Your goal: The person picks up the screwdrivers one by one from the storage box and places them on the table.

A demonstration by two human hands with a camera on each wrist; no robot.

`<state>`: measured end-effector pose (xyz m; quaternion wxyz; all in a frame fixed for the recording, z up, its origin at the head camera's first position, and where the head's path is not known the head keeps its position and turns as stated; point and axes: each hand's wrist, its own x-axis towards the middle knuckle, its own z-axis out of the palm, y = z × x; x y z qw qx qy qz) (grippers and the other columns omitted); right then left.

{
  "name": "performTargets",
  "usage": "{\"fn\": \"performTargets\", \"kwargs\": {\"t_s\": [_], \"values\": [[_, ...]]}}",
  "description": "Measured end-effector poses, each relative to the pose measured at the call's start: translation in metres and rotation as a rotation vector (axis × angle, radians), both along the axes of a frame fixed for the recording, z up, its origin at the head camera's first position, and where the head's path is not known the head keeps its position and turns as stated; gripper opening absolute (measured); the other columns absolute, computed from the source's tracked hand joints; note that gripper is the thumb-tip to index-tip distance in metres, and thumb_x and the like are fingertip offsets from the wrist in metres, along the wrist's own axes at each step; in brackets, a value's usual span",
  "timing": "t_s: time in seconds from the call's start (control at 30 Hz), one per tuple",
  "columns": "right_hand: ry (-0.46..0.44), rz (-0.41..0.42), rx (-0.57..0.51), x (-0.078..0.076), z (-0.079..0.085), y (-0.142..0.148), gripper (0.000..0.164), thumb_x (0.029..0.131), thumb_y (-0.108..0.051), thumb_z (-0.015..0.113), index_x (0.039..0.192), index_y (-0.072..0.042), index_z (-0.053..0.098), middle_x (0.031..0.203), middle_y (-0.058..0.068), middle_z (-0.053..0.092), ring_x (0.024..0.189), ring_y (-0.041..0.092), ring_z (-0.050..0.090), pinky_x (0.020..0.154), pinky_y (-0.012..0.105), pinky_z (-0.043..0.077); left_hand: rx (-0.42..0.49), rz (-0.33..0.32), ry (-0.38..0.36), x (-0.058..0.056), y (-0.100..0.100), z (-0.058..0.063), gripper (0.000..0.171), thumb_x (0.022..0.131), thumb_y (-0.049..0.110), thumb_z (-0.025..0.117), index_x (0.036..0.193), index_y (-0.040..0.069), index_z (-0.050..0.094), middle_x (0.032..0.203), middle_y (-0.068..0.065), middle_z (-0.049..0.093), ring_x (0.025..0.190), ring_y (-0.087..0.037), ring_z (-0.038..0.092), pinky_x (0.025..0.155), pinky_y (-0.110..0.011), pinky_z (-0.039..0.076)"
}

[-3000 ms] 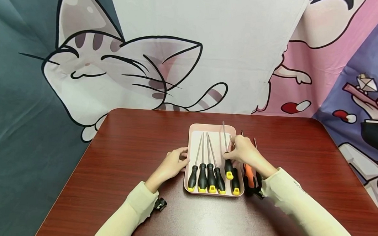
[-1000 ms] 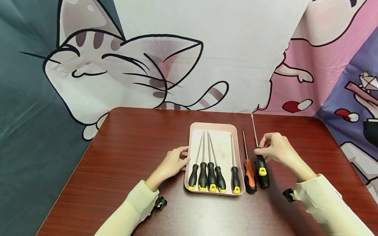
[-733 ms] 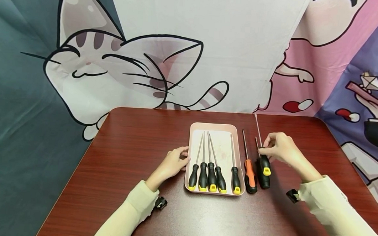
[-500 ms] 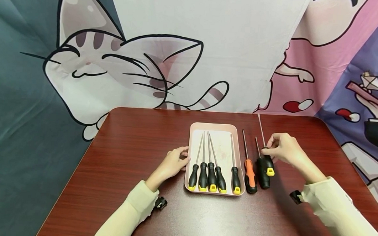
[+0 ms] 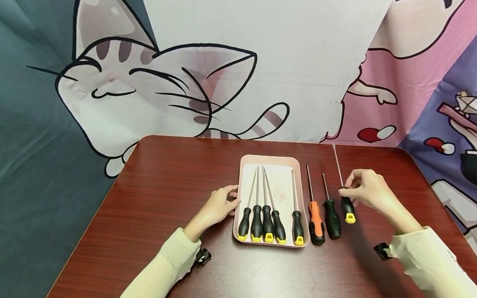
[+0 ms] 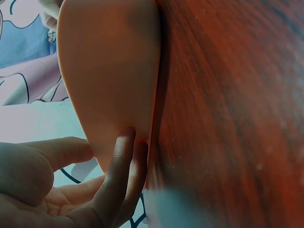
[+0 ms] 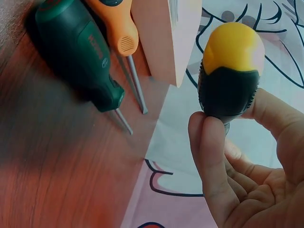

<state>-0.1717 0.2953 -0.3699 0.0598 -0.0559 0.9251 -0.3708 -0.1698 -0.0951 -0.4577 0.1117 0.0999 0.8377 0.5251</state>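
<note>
My right hand (image 5: 367, 188) pinches a screwdriver (image 5: 348, 210) with a black handle and yellow end near its shaft. The screwdriver is held above the table, right of the tray, and its yellow end faces the camera in the right wrist view. My left hand (image 5: 217, 205) holds the left side of the pale pink tray (image 5: 270, 160). In the left wrist view its fingers (image 6: 121, 156) lie against the tray's outer wall, with the thumb at the rim. Several black-and-yellow screwdrivers (image 5: 256, 223) lie in the tray, four grouped at left and one at right.
Right of the tray, an orange-and-black screwdriver (image 5: 315, 221) and a dark green screwdriver (image 5: 332, 220) lie side by side on the reddish-brown table (image 5: 172, 177). A cartoon-printed cloth (image 5: 212, 26) hangs behind the table's far edge.
My right hand has lifted a black-and-yellow screwdriver out of the tray and carried it right, past the orange and green ones. My left hand has stayed at the tray.
</note>
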Motion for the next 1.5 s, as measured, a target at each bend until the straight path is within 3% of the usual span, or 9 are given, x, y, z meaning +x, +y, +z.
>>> {"fn": "performTargets", "kwargs": {"t_s": [1.03,1.5], "values": [[0.051,-0.023,0.123,0.005,-0.015,0.031,0.024,0.081,-0.013,0.082,0.081,-0.002,0.061,0.065,0.002,0.066,0.054,0.018,0.064,0.051,0.027,0.052,-0.016,0.013,-0.001,0.0,0.001,0.0,0.046,0.096,0.002,0.06,0.14,-0.007,0.051,0.117,-0.026,0.065,0.078,-0.024,0.072,0.06,-0.027,0.061],[0.024,-0.019,0.11,0.006,-0.024,0.039,0.025,0.08,-0.011,0.083,0.082,0.0,0.061,0.067,0.003,0.066,0.056,0.022,0.065,0.05,0.027,0.054,0.002,0.009,-0.016,0.0,0.0,0.0,0.046,0.097,0.002,0.06,0.141,-0.007,0.05,0.119,-0.027,0.064,0.081,-0.026,0.072,0.062,-0.028,0.062]]}}
